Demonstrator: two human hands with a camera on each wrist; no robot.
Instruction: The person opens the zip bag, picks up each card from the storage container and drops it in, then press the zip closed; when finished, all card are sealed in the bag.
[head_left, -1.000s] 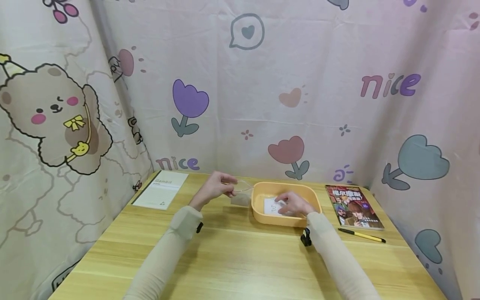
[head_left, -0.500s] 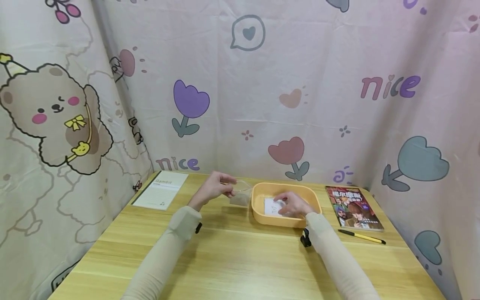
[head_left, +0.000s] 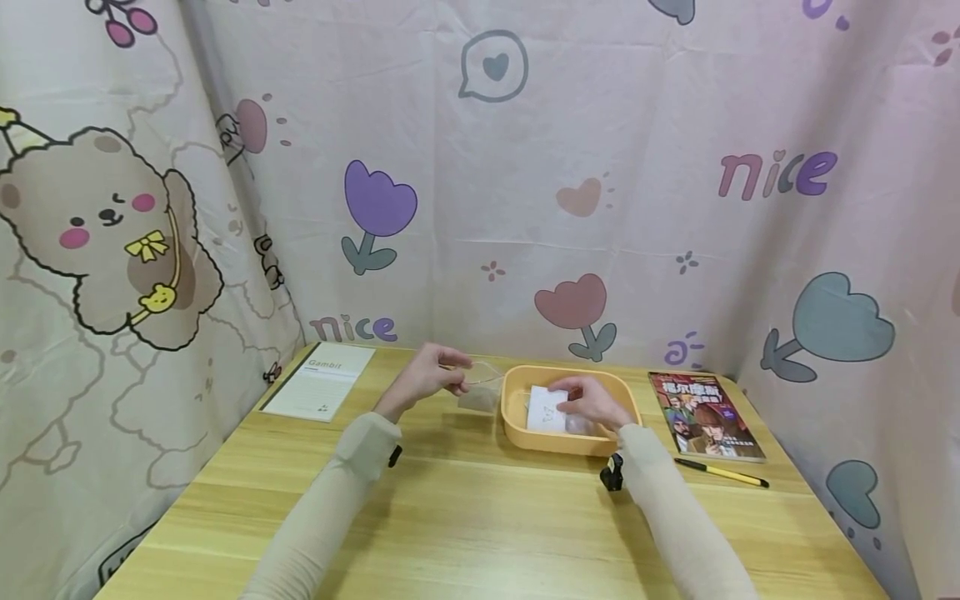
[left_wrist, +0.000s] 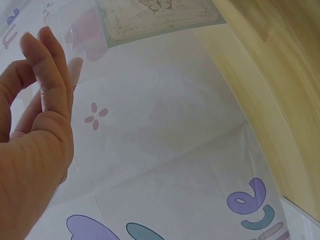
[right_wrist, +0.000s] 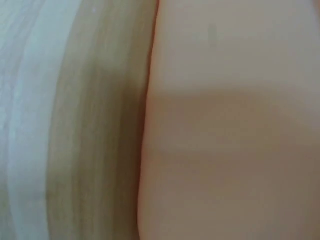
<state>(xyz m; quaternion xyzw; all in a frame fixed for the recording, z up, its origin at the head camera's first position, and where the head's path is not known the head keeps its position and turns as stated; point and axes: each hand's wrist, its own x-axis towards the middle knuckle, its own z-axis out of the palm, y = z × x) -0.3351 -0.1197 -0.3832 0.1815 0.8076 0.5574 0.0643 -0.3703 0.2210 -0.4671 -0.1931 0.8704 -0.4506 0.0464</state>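
Note:
My left hand (head_left: 431, 379) pinches the top edge of a clear plastic bag (head_left: 483, 372), its mouth spread toward the basin. A beige card (head_left: 478, 398) shows in the bag's lower part; the left wrist view has it as a green-bordered card (left_wrist: 162, 19) with a butterfly print, beyond my left hand (left_wrist: 42, 115). My right hand (head_left: 592, 402) reaches into a shallow orange plastic basin (head_left: 573, 444), thumb and fingers pinching the right edge of a white card (head_left: 546, 410) with a faint line drawing. That card stands tilted up inside the basin.
Below the right hand, something clear and crinkled (head_left: 581, 426) lies in the basin. At the left back is a white notepad (head_left: 321, 383). On the right lie a comic-style book (head_left: 707, 417) and a yellow-black pen (head_left: 723, 472). A printed curtain (head_left: 480, 192) closes off the back.
The white card has come up from lying in the basin to a steeper tilt, with my right hand lifting its edge. My left hand and the bag have hardly moved.

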